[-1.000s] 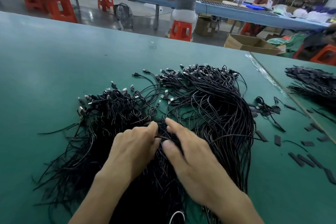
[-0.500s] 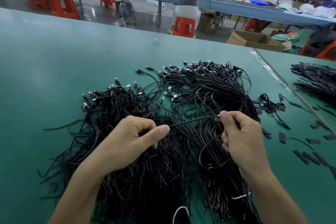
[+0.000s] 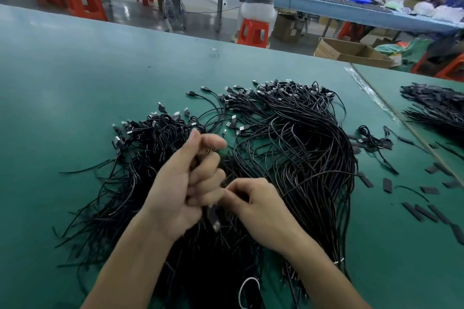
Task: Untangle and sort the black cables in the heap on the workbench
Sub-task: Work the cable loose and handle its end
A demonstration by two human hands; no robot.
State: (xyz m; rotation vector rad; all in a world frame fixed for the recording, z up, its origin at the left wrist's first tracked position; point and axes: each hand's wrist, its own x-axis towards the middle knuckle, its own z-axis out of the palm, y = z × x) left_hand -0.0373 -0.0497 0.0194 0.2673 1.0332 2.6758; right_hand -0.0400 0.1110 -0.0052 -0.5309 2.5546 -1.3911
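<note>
A big heap of black cables (image 3: 288, 138) with USB plugs lies spread over the green workbench (image 3: 100, 78). Above its near middle my left hand (image 3: 185, 183) is raised, fingers curled round one black cable (image 3: 213, 216) whose USB plug hangs below the fist; bare wire ends show by the thumb tip. My right hand (image 3: 253, 203) is close beside it on the right, fingertips pinching the same cable just under the left fist. A looser bunch of cables (image 3: 140, 138) lies to the left of my hands.
Short black sleeve pieces (image 3: 421, 211) lie scattered at the right, next to a small coiled cable (image 3: 374, 138). Another black cable pile (image 3: 437, 108) sits on the adjoining bench beyond a seam. Red stools, cardboard boxes and seated persons are across the aisle.
My hands were apart, stretching one cable between them; now they have come together, the left raised in a fist round the cable and the right pinching it beneath.
</note>
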